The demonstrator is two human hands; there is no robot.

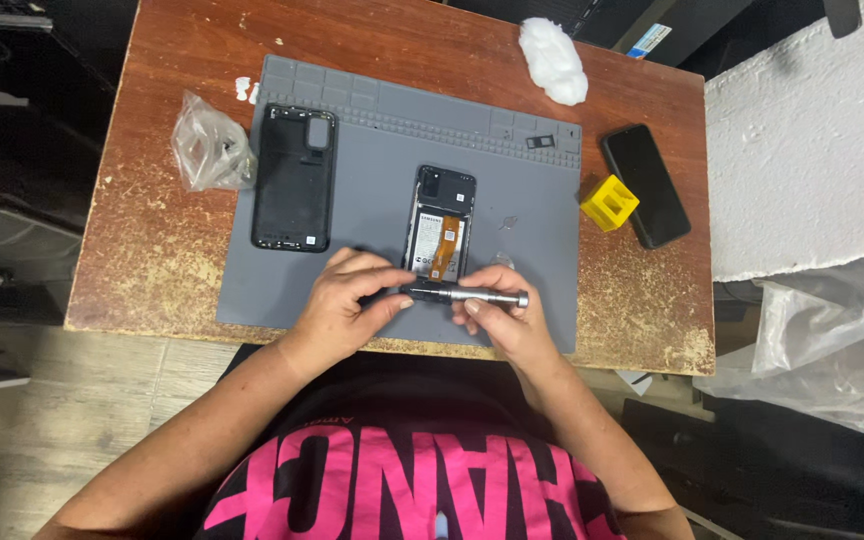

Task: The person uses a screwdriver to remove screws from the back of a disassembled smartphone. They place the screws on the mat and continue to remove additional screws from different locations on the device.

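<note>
Screwdriver (pixel 472 295) — a slim metal driver with a dark grip end — lies crosswise at the near edge of the grey work mat (pixel 372 150), long axis running left to right, silver end pointing right. Both hands meet on it. The left hand (pixel 347 300) is curled, fingers and thumb pinched on the dark left end; the right hand (pixel 500 315) is curled under and around the silver shaft, fingertips on it. Neither hand is spread open — both are closed to a light pinch on the tool. Whether a bit is seated in the tip cannot be told.

Just beyond the driver, on the far side, lies the opened phone (pixel 442 222), back removed, battery and an orange flex strip showing; its long axis runs near to far, at right angles to the driver. Its near end sits just beside the fingers of both hands, roughly midway between them, slightly closer to the left.

Farther left on the mat: the detached black back cover (pixel 295 178). On the bare desk (pixel 152 250): a crumpled clear bag (pixel 207 145) to the left, a yellow block (pixel 608 203) and a second dark phone (pixel 645 185) to the right, white wadding (pixel 553 60) at the far edge.
</note>
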